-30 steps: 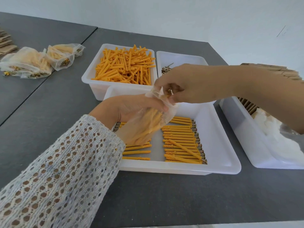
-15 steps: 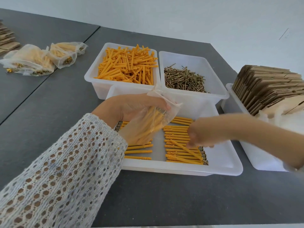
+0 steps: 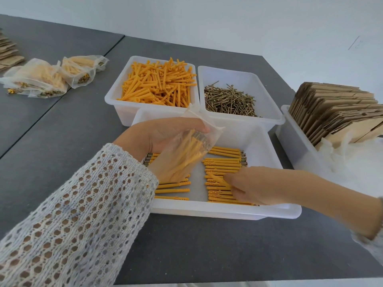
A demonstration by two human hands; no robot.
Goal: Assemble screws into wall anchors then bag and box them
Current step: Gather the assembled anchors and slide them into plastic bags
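Down from the bag's mouth, the right hand (image 3: 246,186) has dropped into the front tray (image 3: 226,212) and now lies on the right-hand row of assembled anchors (image 3: 222,163), fingers curling around a few. Whether it has them gripped I cannot tell. The left hand (image 3: 165,139) holds the clear bag (image 3: 186,154) just above the tray, fingers closed round it, mouth tilted up toward the bins. These anchors look light, stiff and smooth, so they probably roll; pinching a small bundle mid-length seems safest. Thin film will likely sag, so the mouth needs holding wide.
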